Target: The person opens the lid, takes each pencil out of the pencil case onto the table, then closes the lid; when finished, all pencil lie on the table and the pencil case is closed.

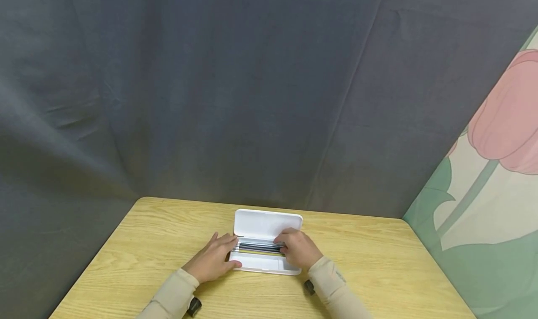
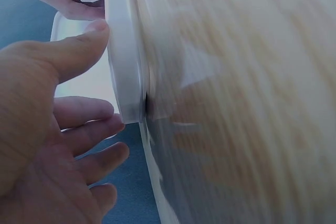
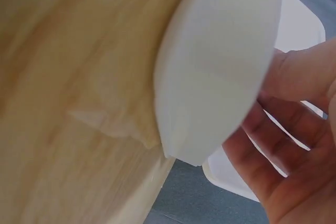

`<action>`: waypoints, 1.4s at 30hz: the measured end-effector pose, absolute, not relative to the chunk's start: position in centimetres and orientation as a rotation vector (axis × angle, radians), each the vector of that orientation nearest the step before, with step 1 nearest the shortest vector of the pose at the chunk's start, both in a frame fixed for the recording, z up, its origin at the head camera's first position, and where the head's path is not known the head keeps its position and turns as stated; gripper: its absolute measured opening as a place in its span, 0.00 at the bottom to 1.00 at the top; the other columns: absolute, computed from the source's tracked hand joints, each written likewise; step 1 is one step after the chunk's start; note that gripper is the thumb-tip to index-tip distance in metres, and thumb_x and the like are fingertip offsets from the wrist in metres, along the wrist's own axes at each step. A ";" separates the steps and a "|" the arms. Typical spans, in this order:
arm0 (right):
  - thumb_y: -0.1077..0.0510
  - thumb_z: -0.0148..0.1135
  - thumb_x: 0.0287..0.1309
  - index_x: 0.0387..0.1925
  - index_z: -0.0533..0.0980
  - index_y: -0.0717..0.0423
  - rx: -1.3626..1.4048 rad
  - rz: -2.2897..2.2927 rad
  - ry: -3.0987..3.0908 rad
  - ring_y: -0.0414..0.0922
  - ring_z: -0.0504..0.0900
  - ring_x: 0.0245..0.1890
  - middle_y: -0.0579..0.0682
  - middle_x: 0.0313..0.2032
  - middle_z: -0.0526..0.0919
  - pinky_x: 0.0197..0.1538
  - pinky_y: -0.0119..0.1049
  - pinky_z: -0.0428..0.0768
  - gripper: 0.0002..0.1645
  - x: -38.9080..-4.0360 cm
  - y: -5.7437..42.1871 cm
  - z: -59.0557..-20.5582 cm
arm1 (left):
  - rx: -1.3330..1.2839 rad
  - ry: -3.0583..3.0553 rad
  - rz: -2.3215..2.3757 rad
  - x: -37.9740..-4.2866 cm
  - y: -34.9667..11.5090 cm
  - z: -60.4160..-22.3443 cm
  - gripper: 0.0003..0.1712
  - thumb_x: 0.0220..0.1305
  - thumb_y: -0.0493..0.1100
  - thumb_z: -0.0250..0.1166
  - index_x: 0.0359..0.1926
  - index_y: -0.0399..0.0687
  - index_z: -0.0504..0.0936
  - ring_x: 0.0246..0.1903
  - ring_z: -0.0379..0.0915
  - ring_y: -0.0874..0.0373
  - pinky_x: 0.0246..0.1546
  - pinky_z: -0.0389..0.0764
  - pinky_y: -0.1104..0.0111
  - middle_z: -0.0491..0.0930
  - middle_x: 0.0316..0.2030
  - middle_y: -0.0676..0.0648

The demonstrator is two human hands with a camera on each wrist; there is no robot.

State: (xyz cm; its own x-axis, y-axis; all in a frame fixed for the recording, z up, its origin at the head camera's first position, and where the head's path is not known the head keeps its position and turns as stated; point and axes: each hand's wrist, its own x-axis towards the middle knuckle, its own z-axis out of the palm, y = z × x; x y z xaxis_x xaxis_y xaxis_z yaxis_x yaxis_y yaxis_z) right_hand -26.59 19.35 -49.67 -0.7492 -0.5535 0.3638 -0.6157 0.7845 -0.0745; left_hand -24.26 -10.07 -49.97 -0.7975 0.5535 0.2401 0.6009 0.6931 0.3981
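Observation:
A white pencil case [image 1: 254, 263] lies on the table with its lid [image 1: 266, 223] raised at the back. Several dark pencils [image 1: 260, 248] and a yellow one lie lengthwise inside. My left hand [image 1: 214, 258] rests at the case's left end, thumb on the front rim and fingers near the back corner. In the left wrist view those fingers [image 2: 97, 114] are spread and loosely bent beside the case's end. Over the right part of the case, my right hand [image 1: 299, 249] reaches in, its thumb and fingers curled about the pencils' right ends. The case's front wall [image 3: 220, 66] hides those fingertips in the right wrist view.
The wooden table [image 1: 378, 263] extends to both sides of the case. A dark grey curtain [image 1: 252, 99] hangs behind it, and a tulip-patterned cloth [image 1: 500, 193] hangs at the right. Each wrist carries a small black device [image 1: 194, 306] under its beige sleeve [image 1: 172, 293].

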 end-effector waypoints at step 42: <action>0.74 0.63 0.43 0.27 0.82 0.53 0.871 0.384 -2.696 0.32 0.68 0.23 0.41 0.24 0.78 0.27 0.23 0.74 0.14 -24.1 20.4 -45.6 | -0.883 -2.921 -0.754 -24.3 -10.2 -50.0 0.43 0.65 0.57 0.69 0.71 0.35 0.70 0.71 0.66 0.37 0.75 0.65 0.44 0.69 0.72 0.38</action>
State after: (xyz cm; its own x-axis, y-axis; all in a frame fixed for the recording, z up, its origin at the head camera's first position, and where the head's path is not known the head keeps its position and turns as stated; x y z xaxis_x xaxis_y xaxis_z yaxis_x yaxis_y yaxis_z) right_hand -24.08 20.36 -45.63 -0.7783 -0.5258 0.3431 -0.6007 0.7827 -0.1631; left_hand -24.27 -10.17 -50.01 -0.8422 0.5226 0.1328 0.5216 0.7271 0.4464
